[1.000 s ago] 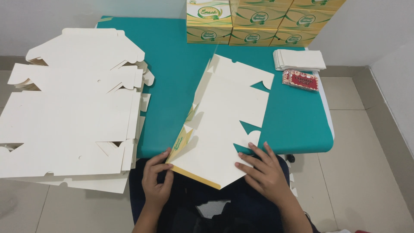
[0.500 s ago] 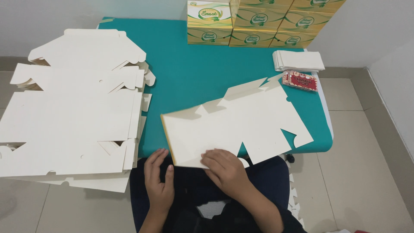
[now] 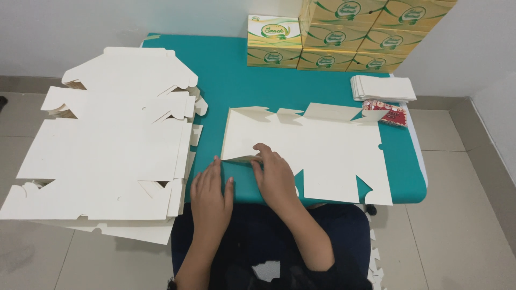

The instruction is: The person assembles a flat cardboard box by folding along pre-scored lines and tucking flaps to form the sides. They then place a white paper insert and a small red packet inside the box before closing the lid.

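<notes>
A flat white cardboard box blank [image 3: 322,150] lies plain side up on the teal table [image 3: 236,80]. Its near-left flap [image 3: 242,159] is lifted a little, showing a printed edge. My right hand [image 3: 274,177] rests on the blank with its fingers pinching and bending this flap. My left hand [image 3: 210,190] lies flat at the table's front edge, fingertips touching the flap's left corner. My forearms come up from my dark-clothed lap at the bottom.
A large stack of unfolded white box blanks [image 3: 107,150] lies on the left, overhanging the floor. Several assembled yellow-green boxes [image 3: 344,37] stand at the table's back. A pile of white sheets [image 3: 382,88] and a small red packet [image 3: 387,111] sit at the right edge.
The blank was turned from standing diagonally to lying flat across the table, plain side up. My right hand moved left onto it and now bends the near-left flap with my left hand.
</notes>
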